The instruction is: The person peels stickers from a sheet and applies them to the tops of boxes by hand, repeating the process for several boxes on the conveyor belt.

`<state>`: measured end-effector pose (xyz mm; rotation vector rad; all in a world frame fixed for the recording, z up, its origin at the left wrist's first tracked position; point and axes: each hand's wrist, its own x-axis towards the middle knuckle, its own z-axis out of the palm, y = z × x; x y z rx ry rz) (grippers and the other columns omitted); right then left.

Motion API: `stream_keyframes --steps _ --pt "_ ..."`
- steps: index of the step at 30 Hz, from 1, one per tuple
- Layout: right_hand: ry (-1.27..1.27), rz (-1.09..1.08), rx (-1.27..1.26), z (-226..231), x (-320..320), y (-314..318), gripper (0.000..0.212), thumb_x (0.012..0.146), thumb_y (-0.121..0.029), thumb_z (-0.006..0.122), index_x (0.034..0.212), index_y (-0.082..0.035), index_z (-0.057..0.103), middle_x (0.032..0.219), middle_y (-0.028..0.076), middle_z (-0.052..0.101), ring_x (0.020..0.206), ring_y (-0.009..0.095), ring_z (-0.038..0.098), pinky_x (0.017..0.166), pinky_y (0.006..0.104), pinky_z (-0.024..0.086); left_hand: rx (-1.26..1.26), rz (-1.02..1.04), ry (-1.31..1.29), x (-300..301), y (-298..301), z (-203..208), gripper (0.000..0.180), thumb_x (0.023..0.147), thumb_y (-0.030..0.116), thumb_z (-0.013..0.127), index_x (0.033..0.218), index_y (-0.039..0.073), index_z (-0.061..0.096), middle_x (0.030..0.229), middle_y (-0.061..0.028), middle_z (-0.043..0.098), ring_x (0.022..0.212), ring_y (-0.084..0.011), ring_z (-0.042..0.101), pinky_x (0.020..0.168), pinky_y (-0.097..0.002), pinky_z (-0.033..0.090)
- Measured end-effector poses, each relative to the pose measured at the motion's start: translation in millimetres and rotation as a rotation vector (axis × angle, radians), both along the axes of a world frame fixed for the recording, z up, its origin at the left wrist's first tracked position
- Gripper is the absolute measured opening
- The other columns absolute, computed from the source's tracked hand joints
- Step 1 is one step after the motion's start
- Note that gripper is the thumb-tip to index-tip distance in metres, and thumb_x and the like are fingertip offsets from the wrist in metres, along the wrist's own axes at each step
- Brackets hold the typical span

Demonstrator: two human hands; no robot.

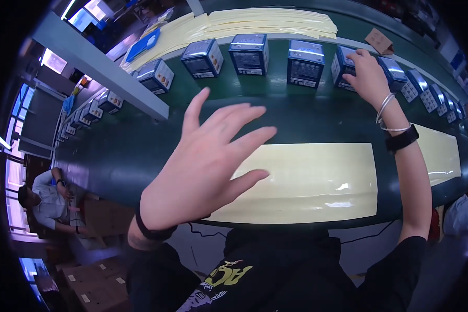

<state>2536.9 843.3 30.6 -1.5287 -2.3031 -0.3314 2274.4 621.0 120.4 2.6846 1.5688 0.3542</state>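
Note:
My right hand [368,75] reaches to the row of boxes at the far right. Its thumb and fingers are bent round a shiny blue box [340,68] that stands on the dark green belt-like surface. My left hand [205,153] is open, fingers spread, and holds nothing. It hovers over the left part of a pale yellow glossy sheet [317,169] lying flat in front of me. Part of that sheet is hidden under the left hand. More blue boxes, such as one box [305,65] left of the held one, stand spaced along the far side.
Behind the boxes lies a stack of yellow sheets [270,21] with a blue item [144,44] at its left. A grey post [104,62] crosses the left side. Another yellow sheet [438,153] lies right of my forearm. A person [49,203] sits at the far left.

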Motion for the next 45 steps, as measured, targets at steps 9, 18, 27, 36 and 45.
stream_keyframes --steps 9,18,27,36,45 --pt "-0.136 0.923 -0.599 -19.9 -139.4 -197.4 0.048 0.077 -0.029 0.071 0.11 0.004 0.06 0.126 0.02 0.053 0.119 0.029 0.051 0.105 0.0387 0.035 -0.244 0.444 -0.338 -49.0 -102.0 -127.3 0.036 0.081 0.01 0.066 0.116 0.004 0.061 0.131 -0.0143 0.053 0.127 -0.0313 0.045 0.11 -0.0475 0.026" --pt "0.01 0.916 -0.623 -59.4 -141.7 -215.2 0.045 0.072 -0.021 0.074 0.107 0.003 0.061 0.128 0.018 0.052 0.126 0.028 0.046 0.102 0.0334 0.041 -0.054 0.438 -0.412 -29.0 -101.1 -163.4 0.032 0.079 0.008 0.067 0.11 0.001 0.064 0.12 -0.0137 0.061 0.117 -0.032 0.054 0.102 -0.0434 0.04" --pt "0.067 0.904 -0.627 -58.4 -135.6 -215.4 0.034 0.07 -0.019 0.074 0.096 0.001 0.065 0.123 0.014 0.058 0.121 0.026 0.052 0.094 0.0325 0.047 0.075 0.463 -0.516 -16.3 -102.6 -166.9 0.018 0.074 0.004 0.072 0.092 0.002 0.07 0.096 -0.0102 0.07 0.104 -0.0327 0.063 0.096 -0.0451 0.044" --pt "0.086 0.892 -0.642 -61.2 -129.3 -215.5 0.031 0.069 -0.018 0.074 0.093 0.001 0.066 0.124 0.014 0.057 0.122 0.026 0.051 0.094 0.0329 0.047 0.089 0.436 -0.522 -9.6 -105.1 -168.4 0.014 0.072 -0.001 0.072 0.086 0.003 0.069 0.093 -0.0098 0.07 0.104 -0.032 0.063 0.103 -0.0523 0.035" --pt "0.104 0.888 -0.613 -60.5 -121.5 -212.9 0.024 0.07 -0.019 0.073 0.085 0.0 0.069 0.124 0.015 0.058 0.122 0.027 0.051 0.095 0.033 0.046 0.073 0.438 -0.531 0.5 -105.6 -169.3 0.016 0.074 0.001 0.071 0.09 0.004 0.068 0.097 -0.0097 0.069 0.104 -0.0301 0.063 0.104 -0.051 0.034"
